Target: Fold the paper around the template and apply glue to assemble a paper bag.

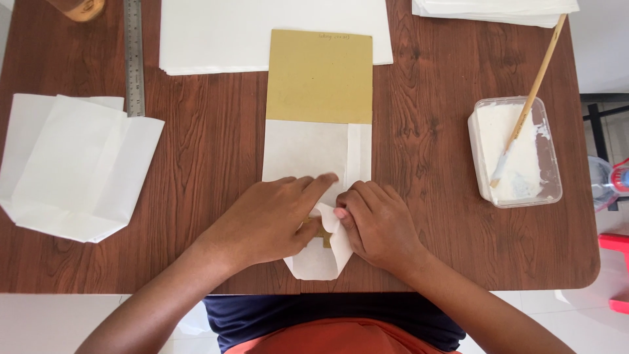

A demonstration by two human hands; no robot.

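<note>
A white paper sheet (308,151) is wrapped around a tan cardboard template (320,75) on the wooden table (209,151). My left hand (265,219) lies flat on the paper's lower part, fingers pointing right. My right hand (377,223) pinches the folded bottom flap (321,259) of the paper near the table's front edge. A small patch of the tan card shows between the two hands.
Finished white paper bags (65,167) lie at the left. A metal ruler (134,56) and a stack of white sheets (216,33) sit at the back. A clear tub of white paste (517,154) with a wooden brush (534,85) stands at the right.
</note>
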